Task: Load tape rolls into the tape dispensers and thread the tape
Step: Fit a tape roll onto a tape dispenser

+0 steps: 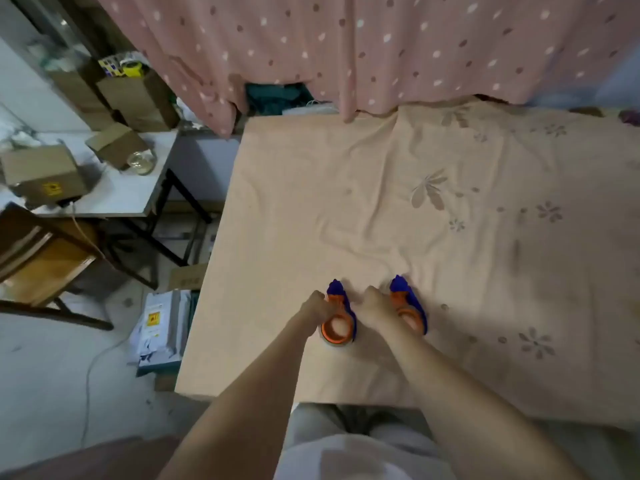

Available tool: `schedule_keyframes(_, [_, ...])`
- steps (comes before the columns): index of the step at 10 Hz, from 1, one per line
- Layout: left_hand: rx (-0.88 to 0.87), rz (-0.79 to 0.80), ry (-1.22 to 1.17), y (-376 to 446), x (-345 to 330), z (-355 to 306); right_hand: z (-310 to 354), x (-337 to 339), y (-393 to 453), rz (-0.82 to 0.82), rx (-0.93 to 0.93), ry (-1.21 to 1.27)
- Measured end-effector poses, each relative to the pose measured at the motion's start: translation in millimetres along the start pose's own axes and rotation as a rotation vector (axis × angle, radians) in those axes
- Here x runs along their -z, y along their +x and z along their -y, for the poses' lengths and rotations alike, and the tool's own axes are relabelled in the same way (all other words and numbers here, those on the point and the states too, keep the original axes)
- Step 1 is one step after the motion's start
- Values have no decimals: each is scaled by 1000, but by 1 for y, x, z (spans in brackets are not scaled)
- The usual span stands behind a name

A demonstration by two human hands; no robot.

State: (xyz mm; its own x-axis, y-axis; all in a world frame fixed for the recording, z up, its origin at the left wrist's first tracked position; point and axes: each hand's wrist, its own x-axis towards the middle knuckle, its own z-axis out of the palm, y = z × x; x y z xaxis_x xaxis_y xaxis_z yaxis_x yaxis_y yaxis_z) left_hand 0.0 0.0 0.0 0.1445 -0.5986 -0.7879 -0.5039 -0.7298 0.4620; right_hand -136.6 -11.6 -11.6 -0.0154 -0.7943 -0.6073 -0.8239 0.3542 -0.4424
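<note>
Two blue and orange tape dispensers lie side by side on the cloth-covered table [450, 306]. The left dispenser [341, 318] carries a clear tape roll around its orange hub, and my left hand [317, 306] is closed on its left side. The right dispenser [410, 308] also holds a roll, partly hidden by my right hand [377, 308], which grips its left side. Both blue cutter ends point away from me. The frame does not show whether tape is threaded.
A pink dotted curtain [346, 46] hangs behind the table. To the left stands a white side table [114, 199] with cardboard boxes and a glass jar [141, 163]. A wooden chair [38, 265] and stacked packages [161, 327] sit on the floor at left.
</note>
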Motion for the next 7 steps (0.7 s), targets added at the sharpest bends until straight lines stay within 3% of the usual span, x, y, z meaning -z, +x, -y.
schedule_keyframes(2, [149,165,30,19,1,5,-1,-36,8,123,-36,-67])
schedule_keyframes(5, [171,262,17,41,18,16,-7,-61,36,-15,1,-272])
schedule_keyframes(7, [105,305,-15,45,30,17,-4,-65,41,-91,31,-195])
